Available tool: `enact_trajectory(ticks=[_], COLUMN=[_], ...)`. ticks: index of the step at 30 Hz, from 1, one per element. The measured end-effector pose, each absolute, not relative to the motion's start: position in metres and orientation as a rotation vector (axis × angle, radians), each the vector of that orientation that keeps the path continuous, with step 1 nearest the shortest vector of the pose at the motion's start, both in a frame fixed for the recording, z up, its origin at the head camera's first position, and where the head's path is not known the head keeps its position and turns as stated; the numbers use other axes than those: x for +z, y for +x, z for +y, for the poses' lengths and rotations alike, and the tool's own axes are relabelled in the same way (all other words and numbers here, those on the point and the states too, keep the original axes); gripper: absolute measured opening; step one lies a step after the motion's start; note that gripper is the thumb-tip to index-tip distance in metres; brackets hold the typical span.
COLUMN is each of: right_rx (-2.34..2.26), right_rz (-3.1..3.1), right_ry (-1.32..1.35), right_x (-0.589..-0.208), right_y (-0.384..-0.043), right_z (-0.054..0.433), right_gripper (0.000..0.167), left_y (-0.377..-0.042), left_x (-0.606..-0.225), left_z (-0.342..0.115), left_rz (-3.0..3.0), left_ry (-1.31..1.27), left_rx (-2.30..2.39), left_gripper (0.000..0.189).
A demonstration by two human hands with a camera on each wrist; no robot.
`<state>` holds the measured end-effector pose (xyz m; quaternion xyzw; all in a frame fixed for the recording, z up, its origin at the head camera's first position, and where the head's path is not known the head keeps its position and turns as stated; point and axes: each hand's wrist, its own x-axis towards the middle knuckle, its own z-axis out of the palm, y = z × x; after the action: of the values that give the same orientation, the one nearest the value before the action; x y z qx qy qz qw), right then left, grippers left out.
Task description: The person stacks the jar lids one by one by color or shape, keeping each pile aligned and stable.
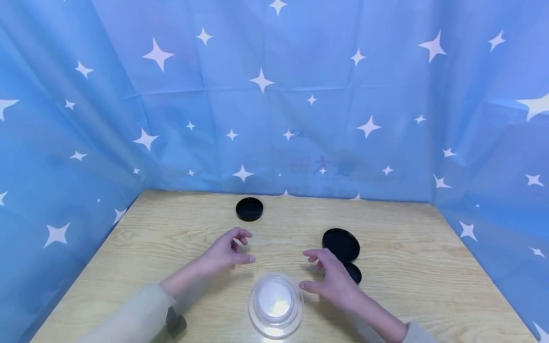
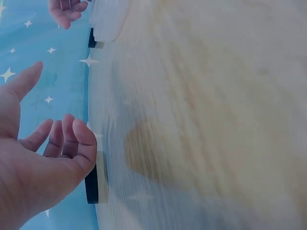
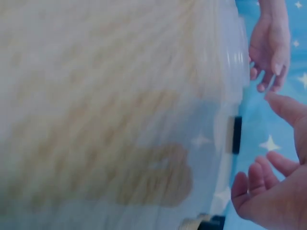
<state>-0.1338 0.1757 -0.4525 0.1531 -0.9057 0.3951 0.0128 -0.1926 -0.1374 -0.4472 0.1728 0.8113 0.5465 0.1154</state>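
Near the front of the table stands a stack of clear round plastic pieces (image 1: 276, 305), wide at the bottom and narrower at the top. My left hand (image 1: 225, 252) hovers up and left of it, fingers loosely bent, thumb apart, holding nothing. On the other side, my right hand (image 1: 332, 281) is held with thumb and fingers spread, its thumb tip close to the clear rim and nothing in its grasp. Behind the right hand lie a larger black round dish or lid (image 1: 339, 243) and a smaller black one (image 1: 353, 272), partly hidden by that hand.
A third black round dish or lid (image 1: 249, 209) lies toward the back of the wooden table (image 1: 429, 276), beyond the left hand. Blue cloth with white stars (image 1: 300, 109) hangs along the back and both sides of the table.
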Motion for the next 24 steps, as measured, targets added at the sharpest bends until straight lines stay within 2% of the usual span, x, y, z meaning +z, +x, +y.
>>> enact_trajectory(ticks=[10,18,24], right_rx=[1.199,1.198,1.240], right_rz=[-2.779,-2.810,-2.882], right_ry=[0.328,0.211,0.225], right_x=[-0.445,-0.431,-0.426], right_y=[-0.168,-0.195,-0.207], right_z=[0.202,0.252,0.292], right_gripper=[0.066,0.072,0.079], left_y=[-0.232,-0.262,-0.274], left_x=[-0.456,-0.453,-0.455], left_z=[-0.092,-0.029,-0.002], left_rz=[2.311,2.319,2.310], left_ry=[0.551,0.698,0.744], left_rx=[1.553,1.366,1.342], left_gripper=[0.063,0.063,0.068])
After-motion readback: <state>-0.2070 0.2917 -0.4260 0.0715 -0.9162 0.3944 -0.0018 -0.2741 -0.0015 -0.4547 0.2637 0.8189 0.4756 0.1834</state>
